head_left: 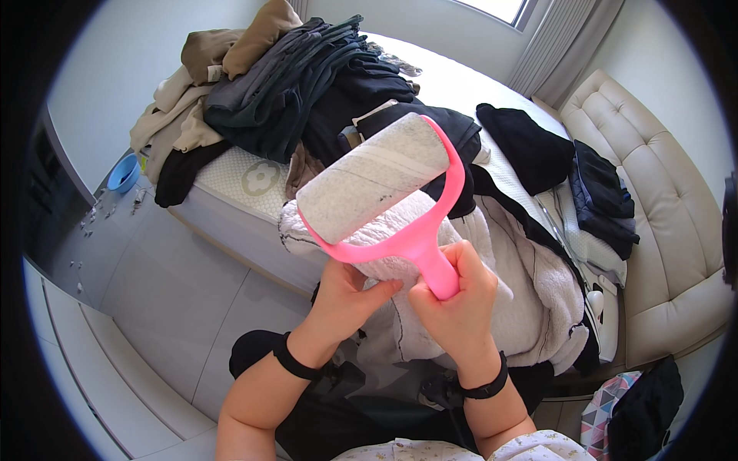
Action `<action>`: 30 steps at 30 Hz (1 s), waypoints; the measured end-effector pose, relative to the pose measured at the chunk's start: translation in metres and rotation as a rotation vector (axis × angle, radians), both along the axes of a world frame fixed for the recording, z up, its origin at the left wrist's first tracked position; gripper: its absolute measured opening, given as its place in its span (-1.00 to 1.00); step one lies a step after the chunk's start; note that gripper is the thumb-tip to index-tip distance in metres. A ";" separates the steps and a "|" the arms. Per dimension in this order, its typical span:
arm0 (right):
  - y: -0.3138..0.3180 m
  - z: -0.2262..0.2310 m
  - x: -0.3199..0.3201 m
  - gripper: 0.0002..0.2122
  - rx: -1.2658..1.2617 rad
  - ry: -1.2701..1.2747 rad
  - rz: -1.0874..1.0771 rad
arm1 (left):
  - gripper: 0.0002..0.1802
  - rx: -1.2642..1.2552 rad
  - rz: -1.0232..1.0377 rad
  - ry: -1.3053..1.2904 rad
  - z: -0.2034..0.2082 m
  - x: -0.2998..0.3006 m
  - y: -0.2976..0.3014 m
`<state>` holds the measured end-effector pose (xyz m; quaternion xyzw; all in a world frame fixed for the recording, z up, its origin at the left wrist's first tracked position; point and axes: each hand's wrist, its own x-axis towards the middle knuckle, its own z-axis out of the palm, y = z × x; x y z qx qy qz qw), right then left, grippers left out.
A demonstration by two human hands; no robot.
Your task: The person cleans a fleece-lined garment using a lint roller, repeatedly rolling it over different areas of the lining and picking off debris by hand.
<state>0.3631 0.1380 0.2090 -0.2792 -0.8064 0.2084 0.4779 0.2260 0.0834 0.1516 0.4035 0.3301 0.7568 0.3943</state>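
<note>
My right hand point(460, 296) is closed around the pink handle of a large lint roller point(377, 177), which is raised in front of me. Its pale sticky cylinder bears small dark specks and slants up to the right. Below it lies a cream fleece garment point(530, 300) with dark seams, spread over the bed edge and my lap. My left hand point(342, 300) is at that fleece, just under the roller's lower left end. Its thumb presses on the cloth, while its fingers are mostly hidden behind the roller frame and the fleece.
Dark and beige clothes point(284, 84) are heaped on the white mattress point(231, 180). Folded black garments point(530, 150) lie near the padded beige headboard point(653, 207). A blue basin point(123, 175) stands on the tiled floor point(177, 284) among small pale scraps. White drawers point(108, 376) are at lower left.
</note>
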 end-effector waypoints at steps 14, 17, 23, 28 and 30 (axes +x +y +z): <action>-0.004 0.002 0.003 -0.81 -0.047 0.046 0.032 | -0.37 -0.151 -0.069 -0.012 -0.003 -0.002 -0.004; -0.006 0.002 0.005 -0.82 -0.052 0.049 0.024 | -0.35 -0.164 -0.077 -0.009 -0.004 -0.002 -0.003; -0.007 0.006 0.005 -0.83 -0.074 0.071 -0.001 | -0.39 -0.234 -0.062 0.016 0.001 -0.008 -0.004; -0.003 0.004 0.008 -0.86 -0.070 0.070 -0.007 | -0.40 -0.114 -0.014 0.014 -0.002 -0.005 -0.001; -0.001 0.002 0.008 -0.84 -0.073 0.067 -0.027 | -0.41 -0.094 -0.027 -0.032 -0.002 -0.004 0.001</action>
